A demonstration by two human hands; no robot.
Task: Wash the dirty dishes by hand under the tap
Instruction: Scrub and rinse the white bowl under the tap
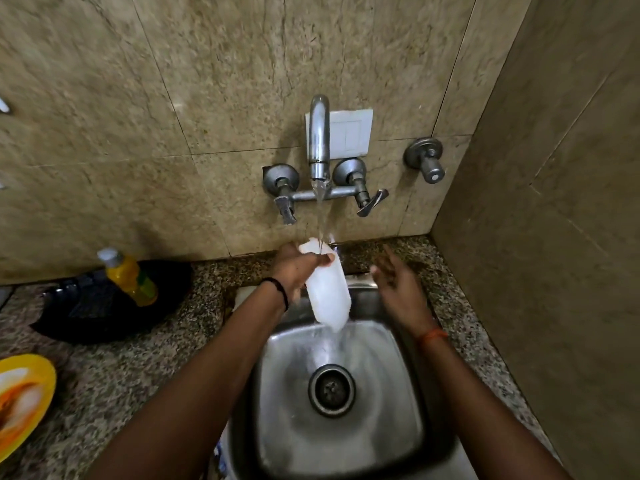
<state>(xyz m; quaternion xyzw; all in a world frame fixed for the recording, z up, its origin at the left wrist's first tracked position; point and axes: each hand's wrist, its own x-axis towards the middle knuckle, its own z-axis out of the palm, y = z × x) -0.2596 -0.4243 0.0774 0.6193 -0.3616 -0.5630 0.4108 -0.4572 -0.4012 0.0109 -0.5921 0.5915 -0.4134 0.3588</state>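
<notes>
My left hand grips a white translucent plastic container near its top and holds it tilted under the tap. A stream of water runs onto the container and spills from its lower end into the steel sink. To the right of the container my right hand hovers with fingers spread, holding nothing. A yellow plate smeared with food lies on the counter at the far left, partly cut off by the frame edge.
A yellow dish-soap bottle leans on a black pan on the speckled granite counter, left of the sink. Two tap levers and a separate wall valve stick out from the tiled wall. A side wall closes the right.
</notes>
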